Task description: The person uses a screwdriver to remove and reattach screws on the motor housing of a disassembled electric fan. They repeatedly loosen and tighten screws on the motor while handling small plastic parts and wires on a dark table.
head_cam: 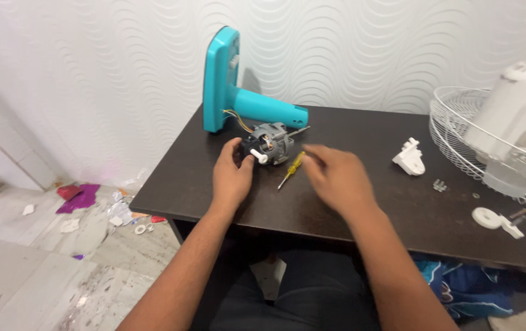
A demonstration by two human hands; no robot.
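The dark brown wooden worktop (349, 202) carries everything I am working on. Far to my right sit the round white wire fan guard (459, 132) and the white plastic motor housing (523, 116) resting in it, both well apart from my hands. At the back edge, against the wall, stands the turquoise plastic fan base with its angled neck (238, 98), thin coloured wires running from it down to the small grey metal motor with copper windings (269, 140), which lies just in front of it.

My left hand (232, 178) has its fingers curled around the motor's near end, thumb and forefinger pinching by the white plastic shaft tip (260, 157). I judge the motor dense and heavy for its size, stiff and hard-edged; the metal frame is the place to grip, not the windings or the wires, which look delicate and tether it to the base.

My right hand (336, 178) is blurred, fingers loosely spread and holding nothing that I can see, just beside the yellow-handled screwdriver (291, 168) lying on the worktop next to the motor.

Smaller still: a white plastic bracket (410, 158), a white round knob piece (488, 217) and some tiny clear bits (439, 185), all off to the right and not in the way.
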